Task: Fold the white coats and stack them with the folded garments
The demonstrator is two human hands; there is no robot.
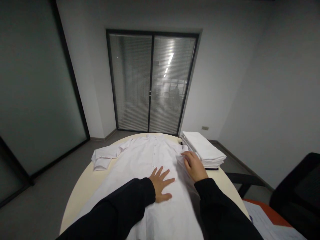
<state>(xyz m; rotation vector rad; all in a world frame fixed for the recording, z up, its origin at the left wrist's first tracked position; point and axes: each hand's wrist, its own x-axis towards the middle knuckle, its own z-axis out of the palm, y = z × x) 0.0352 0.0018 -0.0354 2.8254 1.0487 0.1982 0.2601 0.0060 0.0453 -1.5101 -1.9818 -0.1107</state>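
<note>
A long white button-front coat point(140, 160) lies spread over a round table, its collar at the far side and its front facing up. One sleeve point(103, 156) is bent over itself at the left. My left hand point(161, 185) presses flat on the coat's front, fingers spread. At the coat's right edge, my right hand point(196, 166) has its fingers curled in on the sleeve-side cloth. The fabric under that hand is creased and shaded, and its fingertips are partly hidden.
A stack of folded white cloth point(203, 150) stands at the table's right edge, over something dark. The cream tabletop point(82, 190) shows at the left. A black chair point(297, 193) is at the right, near papers and an orange-red item point(272, 213). Glazed doors point(150, 83) stand beyond.
</note>
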